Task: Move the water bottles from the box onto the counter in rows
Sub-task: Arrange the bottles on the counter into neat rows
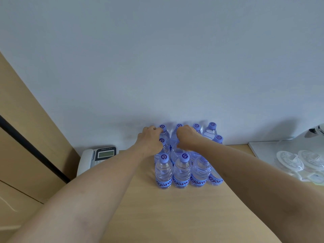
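Several clear water bottles (181,170) with blue caps and blue labels stand upright in rows on the wooden counter (175,213), close to the white wall. My left hand (151,138) reaches over the left side of the block, its fingers curled round a bottle in the back rows. My right hand (186,137) does the same just to the right, gripping another back bottle near its cap. Both forearms cross the front row and hide parts of the middle bottles. The box is out of view.
A white desk phone (98,157) sits on the counter to the left of the bottles. A white tray (273,151) with clear plastic lids (289,160) lies at the right. A wooden cabinet panel (26,128) rises at the far left.
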`<state>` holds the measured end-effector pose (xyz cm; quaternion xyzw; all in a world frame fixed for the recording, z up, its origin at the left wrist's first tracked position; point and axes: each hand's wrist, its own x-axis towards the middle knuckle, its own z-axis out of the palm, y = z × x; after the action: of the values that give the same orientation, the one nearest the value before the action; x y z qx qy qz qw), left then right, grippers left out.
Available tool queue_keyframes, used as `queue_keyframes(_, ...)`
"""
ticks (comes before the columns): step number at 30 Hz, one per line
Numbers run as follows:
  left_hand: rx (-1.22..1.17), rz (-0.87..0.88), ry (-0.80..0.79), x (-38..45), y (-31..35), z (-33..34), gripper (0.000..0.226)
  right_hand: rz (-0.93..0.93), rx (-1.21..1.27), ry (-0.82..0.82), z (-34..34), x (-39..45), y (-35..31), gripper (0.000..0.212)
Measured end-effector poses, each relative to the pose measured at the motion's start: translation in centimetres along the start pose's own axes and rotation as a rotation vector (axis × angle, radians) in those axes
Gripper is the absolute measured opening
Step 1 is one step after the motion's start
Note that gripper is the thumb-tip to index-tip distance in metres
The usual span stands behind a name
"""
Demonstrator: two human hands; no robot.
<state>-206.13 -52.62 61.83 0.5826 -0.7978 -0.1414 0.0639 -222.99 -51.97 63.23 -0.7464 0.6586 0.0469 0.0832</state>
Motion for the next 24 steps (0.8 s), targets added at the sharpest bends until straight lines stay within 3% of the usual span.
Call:
queue_keyframes(6,0.007,0.004,-0.003,0.20,0.12,0.03,0.059,-0.036,0.012,0.005,0.04,-0.24,0.18,0.033)
queue_keyframes(10,0.011,0.006,-0.004,0.28,-0.07,0.11,0.059,-0.010,0.040,-0.017,0.35,-0.11,0.28,0.015)
queue_keyframes(15,0.008,0.000,-0.005,0.26,-0.34,0.25,0.060,-0.033,0.067,0.000,0.47,-0.05,0.43,0.039)
queue_keyframes(24,0.004,0.017,0.036,0.90,0.07,-0.09,0.054,-0.087,0.022,0.012,0.20,-0.26,0.49,0.044)
